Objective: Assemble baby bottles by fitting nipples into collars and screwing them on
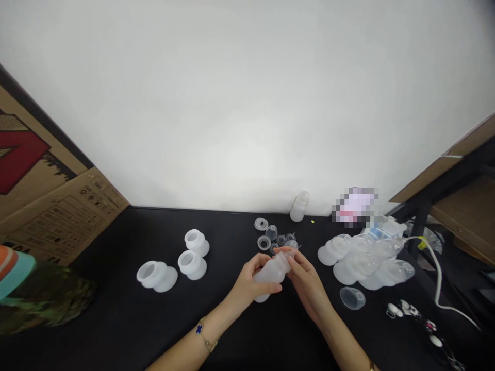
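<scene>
In the head view, the left hand [249,282] is wrapped around the body of a frosted white, translucent plastic bottle [270,272], held tilted just above a black, smooth tabletop [228,330]. The bottle's neck points up and toward the right hand [306,281], its base down and toward the left. The left thumb lies across the front of the body, so that grip is clamped on it. The right hand has its thumb and fingers drawn in on the bottle's neck; they look closed there, with only the bottle's width between them (whether a small clear part is pinched too, the fingers hide).

For good work at the neck, I would judge that the left hand should bear the bottle firmly without squeezing the soft-looking wall out of round, while the right presses evenly around the rim and in line with the neck, not from one side.

Near the fingertips, beyond the bottle, lies a loose group of small, clear, round plastic parts [264,242]. Well apart to the left stand three squat, white, open-mouthed bottles [166,278]. To the right is a cluster of frosted, dome-capped bottles [346,272], with a clear, cup-shaped plastic cap [352,298] lying just beside it.
</scene>
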A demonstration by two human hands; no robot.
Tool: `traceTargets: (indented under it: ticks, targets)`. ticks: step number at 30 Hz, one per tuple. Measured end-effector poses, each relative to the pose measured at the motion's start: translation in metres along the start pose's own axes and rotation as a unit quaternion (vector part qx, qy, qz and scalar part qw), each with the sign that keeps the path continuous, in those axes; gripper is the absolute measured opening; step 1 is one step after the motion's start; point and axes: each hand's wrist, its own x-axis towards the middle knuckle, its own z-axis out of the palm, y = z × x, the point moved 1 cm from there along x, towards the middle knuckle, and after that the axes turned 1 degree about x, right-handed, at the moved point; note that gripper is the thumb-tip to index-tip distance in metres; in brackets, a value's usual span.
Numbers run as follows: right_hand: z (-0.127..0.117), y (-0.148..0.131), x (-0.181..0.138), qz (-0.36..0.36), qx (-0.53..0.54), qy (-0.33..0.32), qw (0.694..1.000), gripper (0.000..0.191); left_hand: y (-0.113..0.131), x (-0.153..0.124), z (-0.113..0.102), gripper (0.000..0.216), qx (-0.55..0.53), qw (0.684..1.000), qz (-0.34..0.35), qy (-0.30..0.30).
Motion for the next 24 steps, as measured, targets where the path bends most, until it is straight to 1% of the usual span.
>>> traceTargets:
  ticks: [8,15,21,24]
  targets:
    - [-0.0004,0.0010,0.0005,0.004,-0.005,0.008,1.000,0.031,-0.0011,-0.0014,-0.0003,0.051,0.025,1.000,0.019,0.003]
    - [-0.0027,0.0041,0.0012,-0.001,-0.003,0.001,1.000,0.029,-0.0059,-0.0021,-0.0020,0.053,0.067,0.997,0.042,0.023]
    - [-0.0041,0.0056,0.0025,0.011,0.012,-0.004,1.000,0.028,-0.0083,-0.0019,-0.0027,0.055,0.068,0.997,0.040,0.019]
    - [-0.0043,0.0061,0.0027,0.006,0.011,-0.004,1.000,0.028,-0.0087,-0.0015,-0.0029,0.055,0.064,0.997,0.042,0.021]
